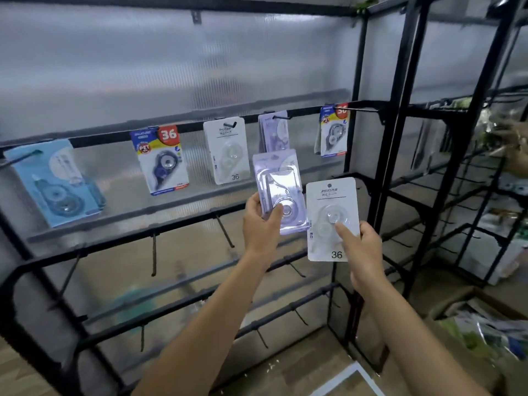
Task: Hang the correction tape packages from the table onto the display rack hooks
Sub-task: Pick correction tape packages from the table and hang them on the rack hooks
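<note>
My left hand point(261, 224) grips a lilac correction tape package point(281, 184) by its lower left, thumb on the clear blister. My right hand point(361, 247) holds a white package marked 36 point(331, 201), thumb pressed on its blister. Both packages are raised in front of the black display rack point(357, 90), below its top row of hooks. On that row hang a light blue package point(57, 181), a blue and red one marked 36 point(163, 160), a white one point(227, 150), a lilac one point(274, 131) and another blue and red one point(334, 130).
Lower rack bars carry several bare black hooks point(224, 231). A second black rack point(457, 167) with hanging goods stands to the right. A cardboard box point(485, 318) with packaged items sits on the floor at lower right. A white edge point(354, 375) shows at the bottom.
</note>
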